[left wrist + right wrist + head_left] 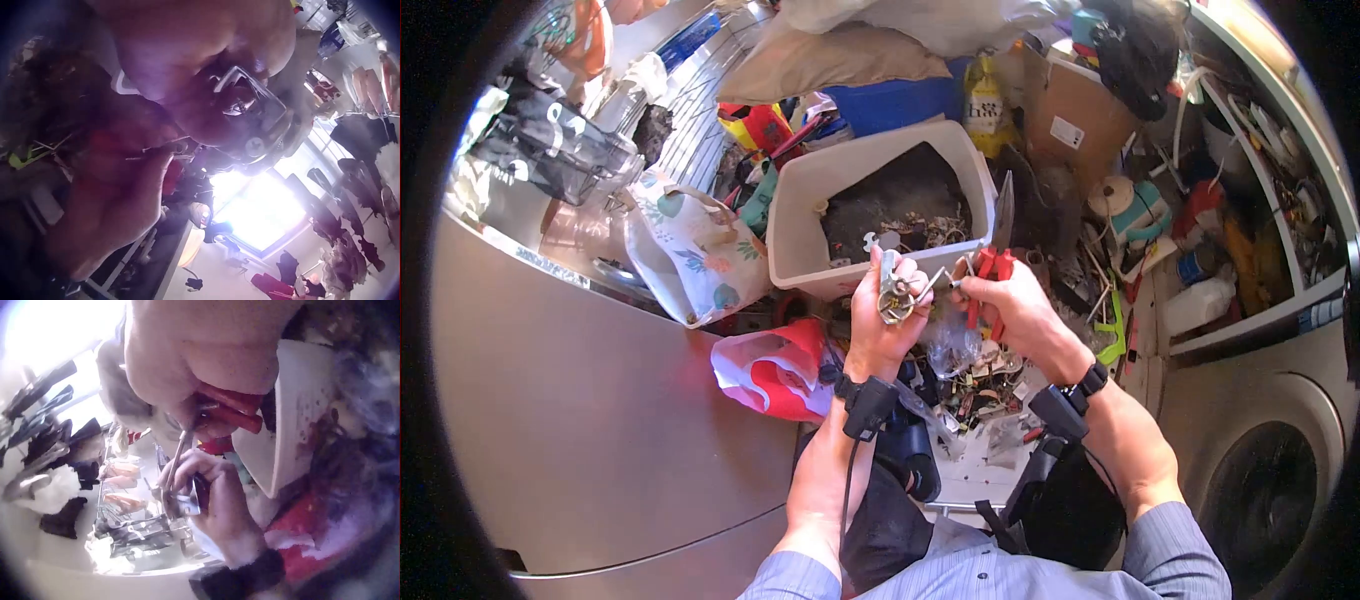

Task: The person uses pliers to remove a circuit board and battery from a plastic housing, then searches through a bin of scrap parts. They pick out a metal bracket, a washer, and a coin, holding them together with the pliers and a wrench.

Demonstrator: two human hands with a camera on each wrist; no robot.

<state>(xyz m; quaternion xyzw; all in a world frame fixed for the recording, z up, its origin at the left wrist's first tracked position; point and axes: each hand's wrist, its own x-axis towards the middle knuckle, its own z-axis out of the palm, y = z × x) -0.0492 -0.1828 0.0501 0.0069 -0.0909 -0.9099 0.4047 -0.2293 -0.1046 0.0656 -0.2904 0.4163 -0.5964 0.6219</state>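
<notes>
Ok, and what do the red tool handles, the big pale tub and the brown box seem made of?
Red tool handles: likely smooth plastic, solid or a coating, from the even colour. Pale tub: probably moulded plastic, smooth, with rounded corners. Brown box: matte cardboard, by its flat dull panels.

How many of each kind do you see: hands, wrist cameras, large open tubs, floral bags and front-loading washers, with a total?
Hands (left hand, right hand): 2
Wrist cameras (left camera, right camera): 2
Large open tub: 1
Floral bag: 1
Front-loading washer: 1
Total: 7
</notes>
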